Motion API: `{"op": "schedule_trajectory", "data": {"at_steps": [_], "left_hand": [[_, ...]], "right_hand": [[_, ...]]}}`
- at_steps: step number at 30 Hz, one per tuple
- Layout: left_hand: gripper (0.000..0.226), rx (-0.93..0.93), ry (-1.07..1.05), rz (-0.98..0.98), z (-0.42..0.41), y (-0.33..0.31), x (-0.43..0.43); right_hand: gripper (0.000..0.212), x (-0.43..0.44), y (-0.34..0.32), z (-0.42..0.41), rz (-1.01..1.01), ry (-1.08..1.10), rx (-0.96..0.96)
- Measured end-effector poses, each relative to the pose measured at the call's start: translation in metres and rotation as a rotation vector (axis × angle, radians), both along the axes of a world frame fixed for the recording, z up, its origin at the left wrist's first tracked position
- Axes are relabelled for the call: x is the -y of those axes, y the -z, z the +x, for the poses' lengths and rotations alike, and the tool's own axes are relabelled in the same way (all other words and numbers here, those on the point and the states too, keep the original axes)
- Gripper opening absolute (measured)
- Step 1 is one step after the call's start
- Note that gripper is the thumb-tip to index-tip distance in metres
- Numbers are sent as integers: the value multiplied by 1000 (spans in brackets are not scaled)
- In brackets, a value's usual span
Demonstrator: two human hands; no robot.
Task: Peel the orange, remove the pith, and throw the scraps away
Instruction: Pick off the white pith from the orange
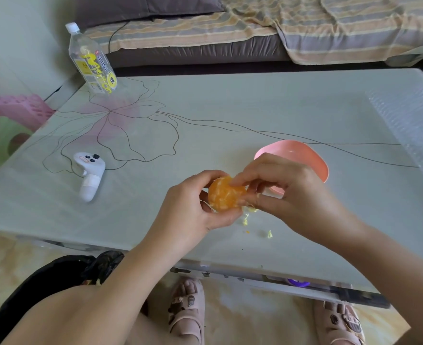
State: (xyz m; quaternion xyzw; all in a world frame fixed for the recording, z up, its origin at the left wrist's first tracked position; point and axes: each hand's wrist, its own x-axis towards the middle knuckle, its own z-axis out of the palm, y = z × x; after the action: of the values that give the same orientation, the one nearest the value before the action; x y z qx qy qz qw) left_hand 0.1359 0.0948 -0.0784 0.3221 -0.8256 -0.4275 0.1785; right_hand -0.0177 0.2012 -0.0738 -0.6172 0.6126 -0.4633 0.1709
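A peeled orange [225, 195], patched with white pith, is held above the near part of the glass table [255, 115]. My left hand [193, 207] grips it from the left and below. My right hand [287, 188] touches its right side, fingertips pinching at pith on the top. Small yellowish pith scraps [245, 220] lie on the table just below the orange, with another bit [269, 234] further right. A pink bowl [302, 153] stands behind my right hand, partly hidden by it.
A white controller [89, 174] lies on the table at the left. A plastic bottle [92, 61] stands at the far left corner. A bin lined with a black bag [63, 272] sits on the floor by my left knee. A sofa runs behind the table.
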Motion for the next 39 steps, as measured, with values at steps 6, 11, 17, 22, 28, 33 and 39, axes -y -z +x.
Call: {"op": "schedule_trajectory", "data": {"at_steps": [6,11,17,22,28,33,39], "left_hand": [[45,4,11,-54,-1,-1,-2],[45,5,10,-64,-1,-2,-1],[45,-65,-40,82,-2,-3,0],[52,-114,-62,172,-1,-2,4],[59,-115,-68,183,0,-1,7],[53,-122,-6,201,0,-1,5],[52,-122,5,186,-2,0,0]], "right_hand": [[6,0,-2,-1,7,17,17],[10,0,-2,1,39,13,-131],[8,-2,-2,2,29,30,-206],[9,-3,-3,2,0,44,-226],[21,-4,-5,2,-97,112,-198],[23,-6,-2,-2,-122,103,-295],[16,-9,-4,-1,-218,175,-460]]}}
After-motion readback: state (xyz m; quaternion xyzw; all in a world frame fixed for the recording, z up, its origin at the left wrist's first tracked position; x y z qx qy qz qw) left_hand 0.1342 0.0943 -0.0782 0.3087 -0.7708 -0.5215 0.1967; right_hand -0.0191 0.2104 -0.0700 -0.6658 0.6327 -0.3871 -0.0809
